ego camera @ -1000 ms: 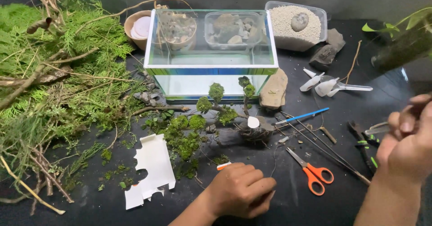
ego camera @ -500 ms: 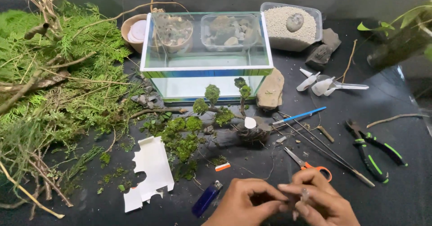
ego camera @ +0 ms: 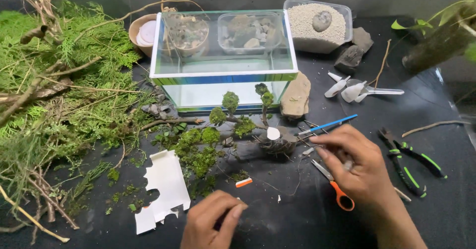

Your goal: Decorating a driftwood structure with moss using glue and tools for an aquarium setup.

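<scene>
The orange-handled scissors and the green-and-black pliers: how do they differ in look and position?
The orange-handled scissors lie partly under the right hand, only one handle loop and a bit of blade showing; the green-and-black pliers lie fully in view, right of that hand and untouched. The scissors have plain orange handles; the pliers have black handles with green stripes and look bulkier. Both lie flat on the black table.

Head camera looks steeply down, fairly near, over the dark table [ego camera: 307, 219].
</scene>
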